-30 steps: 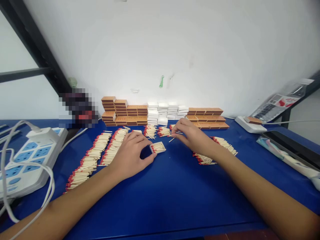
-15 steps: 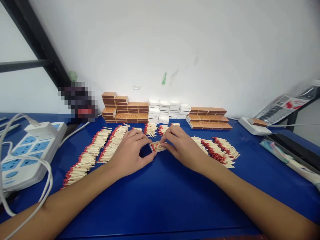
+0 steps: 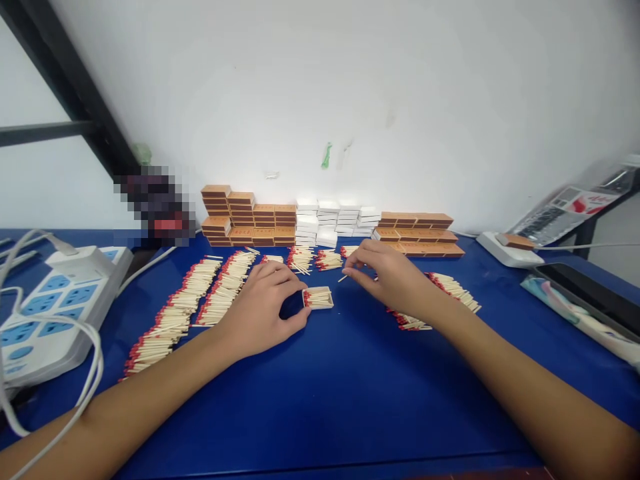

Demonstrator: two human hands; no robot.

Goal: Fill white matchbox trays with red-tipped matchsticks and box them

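A small white matchbox tray (image 3: 326,307) with red-tipped matches inside lies on the blue table. My left hand (image 3: 267,303) grips its left end between thumb and fingers. To the right of the tray, my right hand (image 3: 387,275) is pinched on a match (image 3: 342,279), whose pale end sticks out below the fingertips. Small heaps of matches (image 3: 329,260) lie just behind the tray. Beyond my left hand spread long rows of matches (image 3: 225,283). My right hand and forearm partly cover more piles of matches (image 3: 457,291).
Along the wall stand stacked brown matchboxes (image 3: 250,235), white trays (image 3: 327,238) and more brown boxes (image 3: 420,250). A power strip (image 3: 65,300) with looping cables is at left. A white device (image 3: 507,252), a phone (image 3: 595,293) and a plastic-wrapped item (image 3: 565,313) lie at right.
My right hand has moved right, away from the tray, and a match now shows in its fingers. The tray is uncovered, with my left hand still at its left end.
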